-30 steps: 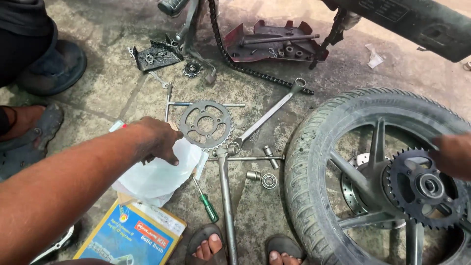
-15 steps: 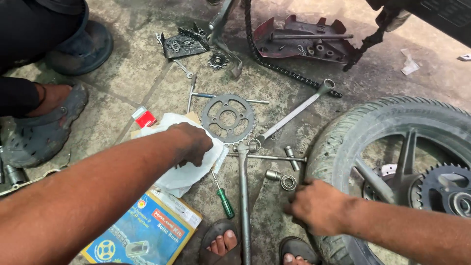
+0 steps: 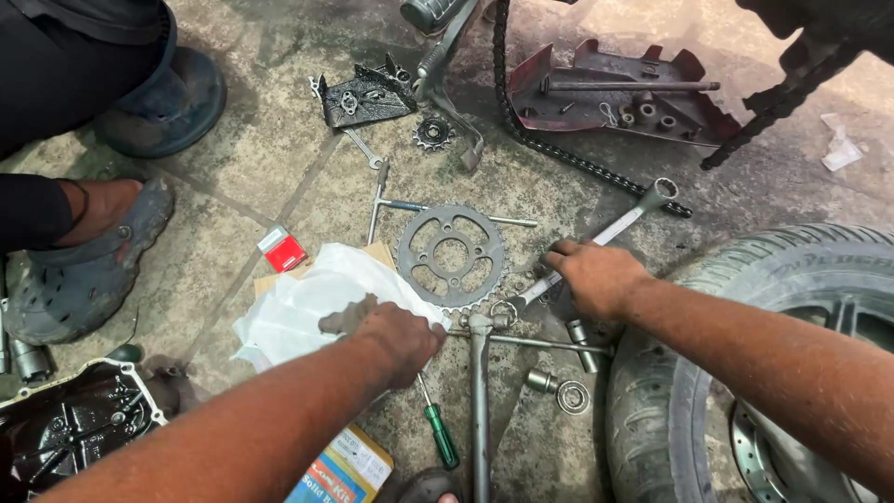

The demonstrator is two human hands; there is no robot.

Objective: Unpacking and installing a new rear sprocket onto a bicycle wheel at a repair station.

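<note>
Resting on a white plastic bag [image 3: 298,312], the left hand [image 3: 391,335] has its fingers curled loosely; the right hand [image 3: 596,278] closes on a long silver spanner [image 3: 605,237] lying diagonally right of the toothed sprocket [image 3: 451,257], on stained concrete floor [image 3: 242,177].

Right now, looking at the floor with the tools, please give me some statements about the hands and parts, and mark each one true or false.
1. The right hand rests on the long silver ring spanner. True.
2. The left hand holds the green-handled screwdriver. False: it lies on the white plastic bag; the screwdriver lies free.
3. The large grey toothed sprocket lies flat between the hands. True.
4. The black drive chain is wrapped around that sprocket. False: it lies apart, farther up.
</note>
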